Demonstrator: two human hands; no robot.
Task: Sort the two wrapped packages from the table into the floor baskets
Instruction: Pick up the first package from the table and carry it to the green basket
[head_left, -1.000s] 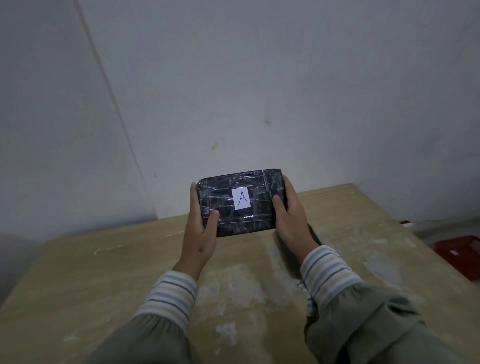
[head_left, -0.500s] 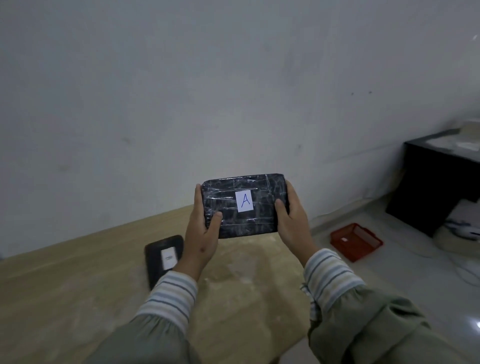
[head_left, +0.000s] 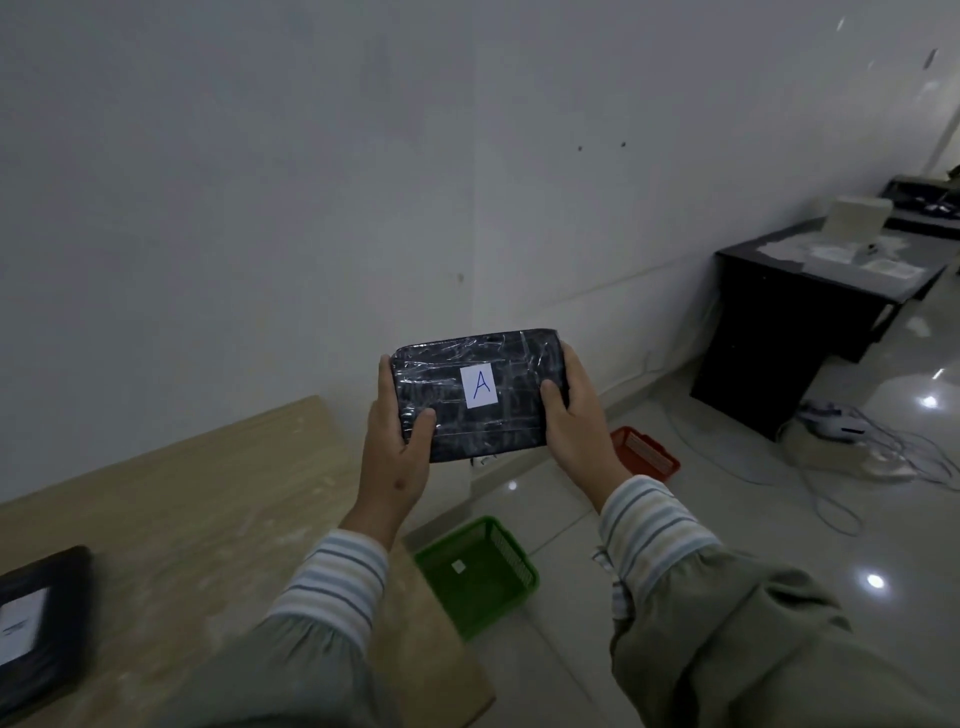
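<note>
A black wrapped package (head_left: 498, 415) with a white label marked "A" is held up in the air, past the table's right end. My left hand (head_left: 397, 457) grips its left end and my right hand (head_left: 576, 426) grips its right end. A second black package (head_left: 36, 623) with a white label lies flat on the wooden table (head_left: 182, 509) at the far left. On the floor stand a green basket (head_left: 480, 574), below the held package, and a red basket (head_left: 647, 452) farther off by the wall.
A black desk (head_left: 789, 332) with white boxes and papers stands at the right. White cables and a device (head_left: 852, 441) trail over the shiny tiled floor beside it. A white wall runs behind everything.
My view has swung to the right: the table has slid left and the floor, both baskets and the black desk have come into sight. Both hands still hold package A.
</note>
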